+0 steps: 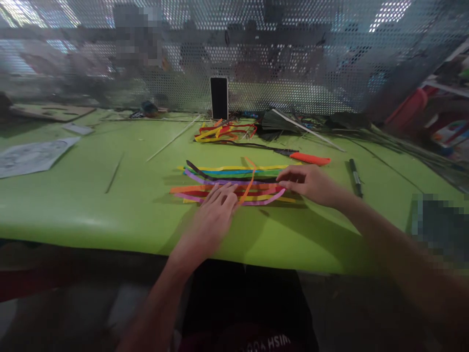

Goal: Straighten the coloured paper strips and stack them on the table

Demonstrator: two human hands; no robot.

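Several coloured paper strips (220, 172) lie side by side on the green table (91, 200) in front of me: yellow, blue, green, purple, orange, red. My left hand (216, 210) rests palm down on their near edge, fingers stretched out over the orange and purple strips. My right hand (311, 186) lies at the strips' right end, its fingers extended and touching the tips. One orange strip (251, 178) curls upward between the two hands.
An orange-handled cutter (309, 158) and a black marker (355, 177) lie right of the strips. A second pile of strips (223, 131) and a standing phone (219, 98) sit near the perforated metal screen. Thin sticks (172, 139) and paper sheets (32, 155) lie to the left.
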